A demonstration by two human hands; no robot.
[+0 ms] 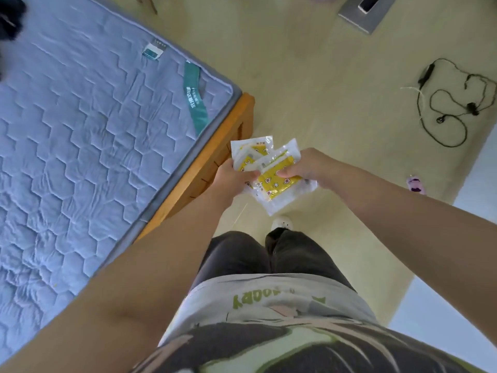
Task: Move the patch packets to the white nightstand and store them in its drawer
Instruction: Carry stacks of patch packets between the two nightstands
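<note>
A quilted blue mattress (80, 130) fills the left, pale floor (322, 76) the right, with a wooden bed frame (215, 162) edging between. Just right of the frame's corner, above the floor, the left grip (231, 176) and right grip (304, 165) each pinch the fanned patch packets (271, 181). A black cable (451, 103) lies far right.

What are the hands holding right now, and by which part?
The patch packets, fanned between both hands: the left hand grips their left edges, the right hand pinches the right edge.

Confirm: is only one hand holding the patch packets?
No, the left hand and right hand both grip the patch packets.
</note>
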